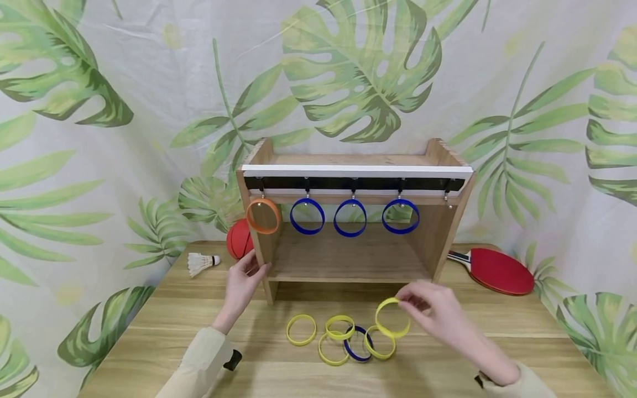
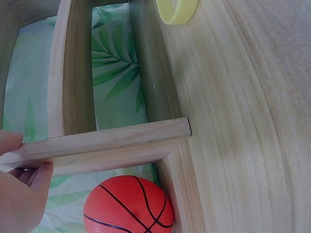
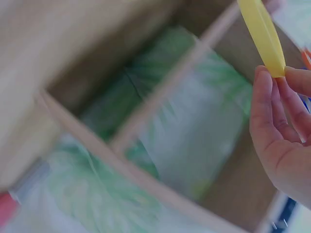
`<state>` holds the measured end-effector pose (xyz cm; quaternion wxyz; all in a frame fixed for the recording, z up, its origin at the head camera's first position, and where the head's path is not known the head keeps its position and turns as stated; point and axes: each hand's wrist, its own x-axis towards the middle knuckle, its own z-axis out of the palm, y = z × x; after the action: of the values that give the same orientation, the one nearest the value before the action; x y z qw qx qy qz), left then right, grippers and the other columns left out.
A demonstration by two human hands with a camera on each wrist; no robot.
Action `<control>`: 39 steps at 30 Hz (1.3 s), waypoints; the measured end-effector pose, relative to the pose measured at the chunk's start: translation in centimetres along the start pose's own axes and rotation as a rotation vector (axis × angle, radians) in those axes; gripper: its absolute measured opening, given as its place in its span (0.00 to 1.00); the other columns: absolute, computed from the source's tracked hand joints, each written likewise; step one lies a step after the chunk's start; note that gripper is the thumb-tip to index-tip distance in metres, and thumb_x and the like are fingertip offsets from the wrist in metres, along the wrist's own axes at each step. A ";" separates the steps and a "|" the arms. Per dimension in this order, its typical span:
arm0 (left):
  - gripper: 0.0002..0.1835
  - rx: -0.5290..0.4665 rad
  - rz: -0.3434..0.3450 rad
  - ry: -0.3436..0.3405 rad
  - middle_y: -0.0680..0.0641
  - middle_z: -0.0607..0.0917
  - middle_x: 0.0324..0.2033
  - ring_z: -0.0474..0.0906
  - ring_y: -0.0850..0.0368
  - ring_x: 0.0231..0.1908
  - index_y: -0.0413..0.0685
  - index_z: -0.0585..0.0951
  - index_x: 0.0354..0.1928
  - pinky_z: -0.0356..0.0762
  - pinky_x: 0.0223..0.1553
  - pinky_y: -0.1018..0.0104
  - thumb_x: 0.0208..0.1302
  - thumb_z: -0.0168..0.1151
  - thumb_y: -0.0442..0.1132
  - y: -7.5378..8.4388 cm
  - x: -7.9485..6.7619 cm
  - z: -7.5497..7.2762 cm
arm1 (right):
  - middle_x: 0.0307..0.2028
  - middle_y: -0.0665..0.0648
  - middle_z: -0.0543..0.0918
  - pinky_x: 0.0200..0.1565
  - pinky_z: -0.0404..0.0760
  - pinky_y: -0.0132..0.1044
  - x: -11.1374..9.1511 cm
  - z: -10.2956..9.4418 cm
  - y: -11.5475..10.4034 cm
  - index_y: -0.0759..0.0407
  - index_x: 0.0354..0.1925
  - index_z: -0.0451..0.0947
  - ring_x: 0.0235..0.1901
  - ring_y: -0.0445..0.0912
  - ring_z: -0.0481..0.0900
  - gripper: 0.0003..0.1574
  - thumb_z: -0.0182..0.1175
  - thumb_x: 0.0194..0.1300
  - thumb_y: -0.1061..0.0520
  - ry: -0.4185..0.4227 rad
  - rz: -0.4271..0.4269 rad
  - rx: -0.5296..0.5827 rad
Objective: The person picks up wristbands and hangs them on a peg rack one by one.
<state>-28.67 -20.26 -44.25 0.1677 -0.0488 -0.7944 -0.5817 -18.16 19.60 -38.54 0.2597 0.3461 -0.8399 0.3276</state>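
My right hand (image 1: pixel 438 309) pinches a yellow wristband (image 3: pixel 265 39) between thumb and fingertips, in front of the wooden shelf (image 1: pixel 348 251). With thumb in front and fingers behind, my left hand (image 1: pixel 243 284) grips the shelf's left side panel (image 2: pixel 116 145). From hooks along the shelf's top rail hang an orange wristband (image 1: pixel 264 231) at the left and three blue ones, the rightmost blue wristband (image 1: pixel 400 231) beside a bare hook (image 1: pixel 447 196). On the table below lie several yellow wristbands, one yellow wristband (image 1: pixel 301 344) apart at the left, and a blue wristband (image 1: pixel 359 359) overlapping others.
A red toy basketball (image 1: pixel 240 239) sits against the shelf's left side, with a shuttlecock (image 1: pixel 200 263) farther left. At the right lies a red table tennis paddle (image 1: pixel 500 271), its handle near the shelf. A leaf-printed cloth (image 1: pixel 149 138) hangs behind the wooden table (image 1: pixel 149 331).
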 end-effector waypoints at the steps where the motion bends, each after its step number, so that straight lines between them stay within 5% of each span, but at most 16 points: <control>1: 0.24 0.002 -0.001 0.003 0.36 0.84 0.55 0.82 0.51 0.54 0.39 0.78 0.62 0.78 0.47 0.84 0.64 0.66 0.32 -0.1 0.0 0.0 | 0.29 0.49 0.86 0.28 0.80 0.19 0.5 -0.9 -0.1 0.57 0.33 0.83 0.28 0.32 0.79 0.14 0.70 0.50 0.73 0.019 -0.005 -0.023; 9: 0.25 0.014 -0.004 0.008 0.34 0.84 0.55 0.78 0.79 0.44 0.38 0.77 0.62 0.77 0.46 0.86 0.63 0.67 0.31 -0.5 0.1 -0.3 | 0.31 0.51 0.87 0.31 0.78 0.16 4.6 -8.4 -1.0 0.58 0.36 0.85 0.29 0.28 0.78 0.16 0.72 0.48 0.73 0.154 -0.016 -0.233; 16: 0.24 0.002 0.007 0.011 0.33 0.84 0.54 0.79 0.76 0.45 0.37 0.77 0.62 0.78 0.45 0.86 0.63 0.66 0.30 -0.5 0.0 -0.2 | 0.33 0.56 0.87 0.38 0.74 0.09 7.6 -12.1 -0.3 0.64 0.36 0.84 0.37 0.16 0.71 0.13 0.69 0.52 0.75 0.244 0.014 -0.280; 21: 0.25 0.020 0.009 0.011 0.34 0.84 0.55 0.81 0.68 0.48 0.38 0.77 0.62 0.79 0.46 0.83 0.63 0.66 0.31 -0.4 0.0 -0.1 | 0.34 0.56 0.87 0.37 0.71 0.07 8.6 -12.8 0.8 0.62 0.37 0.85 0.35 0.15 0.69 0.12 0.70 0.54 0.72 0.248 0.060 -0.318; 29: 0.25 0.011 0.001 -0.003 0.35 0.84 0.55 0.78 0.78 0.44 0.40 0.77 0.63 0.80 0.48 0.80 0.63 0.67 0.31 -0.1 -0.2 -0.1 | 0.33 0.57 0.87 0.34 0.72 0.08 8.9 -12.4 2.2 0.60 0.37 0.85 0.34 0.14 0.67 0.10 0.70 0.56 0.70 0.209 0.082 -0.341; 39: 0.24 0.009 0.007 -0.008 0.36 0.84 0.55 0.82 0.61 0.51 0.41 0.78 0.63 0.80 0.49 0.78 0.64 0.66 0.33 0.0 -0.1 -0.1 | 0.34 0.56 0.87 0.36 0.69 0.06 8.1 -12.3 1.5 0.62 0.37 0.84 0.35 0.14 0.66 0.09 0.69 0.56 0.70 0.232 0.092 -0.368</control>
<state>-28.58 -20.37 -44.24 0.1666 -0.0532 -0.7976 -0.5773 -21.74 26.07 -25.76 0.3981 0.2144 -0.8649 0.2177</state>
